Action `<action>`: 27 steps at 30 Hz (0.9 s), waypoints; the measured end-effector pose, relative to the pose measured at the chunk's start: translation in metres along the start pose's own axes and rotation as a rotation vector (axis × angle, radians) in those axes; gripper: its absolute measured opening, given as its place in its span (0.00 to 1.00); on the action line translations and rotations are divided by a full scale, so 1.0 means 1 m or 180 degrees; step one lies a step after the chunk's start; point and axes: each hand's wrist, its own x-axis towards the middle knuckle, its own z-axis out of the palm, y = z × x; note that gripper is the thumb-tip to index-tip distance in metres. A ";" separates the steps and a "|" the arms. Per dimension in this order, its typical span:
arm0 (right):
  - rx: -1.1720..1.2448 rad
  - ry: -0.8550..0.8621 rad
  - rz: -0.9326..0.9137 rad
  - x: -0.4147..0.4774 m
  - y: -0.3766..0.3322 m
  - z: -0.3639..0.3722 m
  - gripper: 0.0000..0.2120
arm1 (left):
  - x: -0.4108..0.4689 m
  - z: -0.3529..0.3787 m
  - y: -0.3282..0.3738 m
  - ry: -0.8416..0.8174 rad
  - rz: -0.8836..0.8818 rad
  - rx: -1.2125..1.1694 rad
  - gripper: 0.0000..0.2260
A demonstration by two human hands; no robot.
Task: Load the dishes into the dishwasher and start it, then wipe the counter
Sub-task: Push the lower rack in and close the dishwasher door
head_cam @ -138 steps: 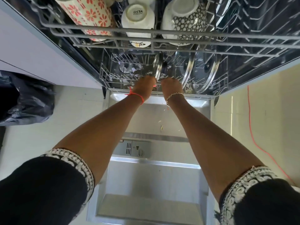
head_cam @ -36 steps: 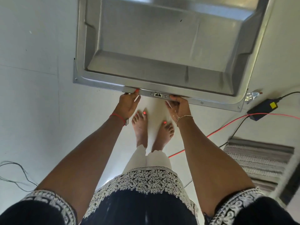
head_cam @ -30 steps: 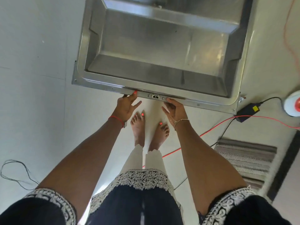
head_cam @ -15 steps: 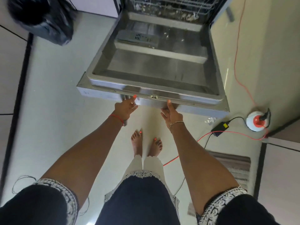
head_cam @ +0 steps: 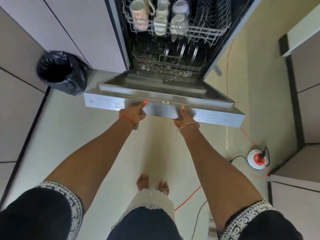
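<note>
Stainless-steel dishwasher door [head_cam: 103, 103] stands part-way open. The left hand [head_cam: 132, 114] and right hand [head_cam: 185, 116] grasp its top edge, thumbs on the edge and fingers wrapped beneath. Upturned mugs [head_cam: 138, 14] fill the upper rack [head_cam: 199, 31]. The lower rack [head_cam: 155, 61] holds what seem to be glass lids [head_cam: 181, 51], upright but blurred.

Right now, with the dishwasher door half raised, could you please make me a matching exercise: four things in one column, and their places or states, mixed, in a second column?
Things:
1. dishwasher door
2. mugs
3. black bin
4. red and white socket

Places or states:
A. on the floor, right of the door
B. gripped at its edge by the left hand and the right hand
C. in the upper rack
D. on the floor, left of the door

Pairs: 1-B, 2-C, 3-D, 4-A
</note>
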 end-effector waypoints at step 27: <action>-0.0367 -0.0601 -0.0927 -0.006 -0.222 0.136 0.10 | 0.034 0.091 0.236 0.0195 0.0758 -0.1078 0.15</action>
